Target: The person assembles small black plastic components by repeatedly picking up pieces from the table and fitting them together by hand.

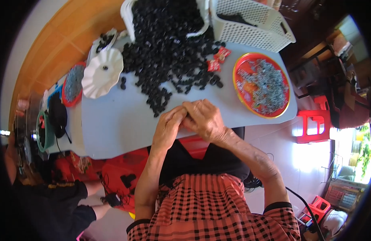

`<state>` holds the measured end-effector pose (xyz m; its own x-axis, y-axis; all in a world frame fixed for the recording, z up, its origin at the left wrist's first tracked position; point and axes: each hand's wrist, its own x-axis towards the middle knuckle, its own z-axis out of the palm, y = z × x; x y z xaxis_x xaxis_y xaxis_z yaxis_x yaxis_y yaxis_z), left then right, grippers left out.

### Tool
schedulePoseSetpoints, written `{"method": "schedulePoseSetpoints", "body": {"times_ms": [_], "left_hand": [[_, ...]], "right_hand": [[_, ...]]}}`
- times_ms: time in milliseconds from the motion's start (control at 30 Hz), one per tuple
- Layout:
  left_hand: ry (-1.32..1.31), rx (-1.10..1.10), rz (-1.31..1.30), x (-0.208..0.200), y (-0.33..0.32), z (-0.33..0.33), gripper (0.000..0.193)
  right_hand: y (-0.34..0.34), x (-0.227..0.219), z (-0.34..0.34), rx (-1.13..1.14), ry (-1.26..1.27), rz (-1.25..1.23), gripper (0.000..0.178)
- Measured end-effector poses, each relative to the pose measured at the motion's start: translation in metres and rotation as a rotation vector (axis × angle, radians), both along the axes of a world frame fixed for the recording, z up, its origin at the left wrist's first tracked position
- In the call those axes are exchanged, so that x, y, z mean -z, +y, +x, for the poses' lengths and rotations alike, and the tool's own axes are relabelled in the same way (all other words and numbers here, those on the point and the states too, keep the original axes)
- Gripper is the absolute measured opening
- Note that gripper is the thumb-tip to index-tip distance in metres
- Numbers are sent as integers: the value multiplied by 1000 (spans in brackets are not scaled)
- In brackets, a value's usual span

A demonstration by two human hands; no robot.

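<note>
My left hand and my right hand meet over the near edge of the grey table. Their fingers are curled together, and whatever they hold is covered by them. Just beyond lies a big heap of small black parts, spilling toward my hands. To the right, a red round tray with a yellow rim carries a pile of small silvery metal pieces, like screws or pins. A white scalloped dish at the left has one black part in it.
A white perforated basket stands at the back right. Two red wrappers lie beside the heap. Another red tray of metal pieces is at the left, near a green basket. A red stool stands on the floor; another person sits lower left.
</note>
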<state>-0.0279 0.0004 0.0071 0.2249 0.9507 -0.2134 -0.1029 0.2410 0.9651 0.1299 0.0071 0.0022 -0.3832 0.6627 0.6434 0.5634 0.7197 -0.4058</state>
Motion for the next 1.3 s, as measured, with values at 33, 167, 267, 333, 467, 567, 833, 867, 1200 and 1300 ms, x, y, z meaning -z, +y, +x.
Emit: {"method": "schedulePoseSetpoints", "body": {"times_ms": [33,167,267,333,467,567,833,867,1200,1300], "left_hand": [[34,19,20,0,1,1,27],[58,21,89,2,-2,0,30],[-256,-22,32,7,-5,1,33],[-300,-54,38,8,-10,0,33],[-173,-45,199,-1,-21,6,30],[-43,-66,286,-6,-28,-2,26],[102,-80,295,2,-33,-18,20],[98,-79,295,2,-30,-18,20],[28,-128,311,4,-23,-21,15],[50,-121,342,8,-23,-22,13]], "right_hand": [[0,3,3,17,-30,-15,47],[2,-2,3,-7,9,-23,44],[14,-20,22,11,8,-74,36],[47,-57,52,130,-73,-118,39],[139,-123,117,534,22,-76,24],[177,-121,140,535,-253,254,29],[75,-46,-25,-190,-152,-308,25],[76,-37,-36,-209,-157,-251,25],[91,-37,-39,-172,-315,-153,17],[104,-40,-62,-236,-324,-102,22]]}}
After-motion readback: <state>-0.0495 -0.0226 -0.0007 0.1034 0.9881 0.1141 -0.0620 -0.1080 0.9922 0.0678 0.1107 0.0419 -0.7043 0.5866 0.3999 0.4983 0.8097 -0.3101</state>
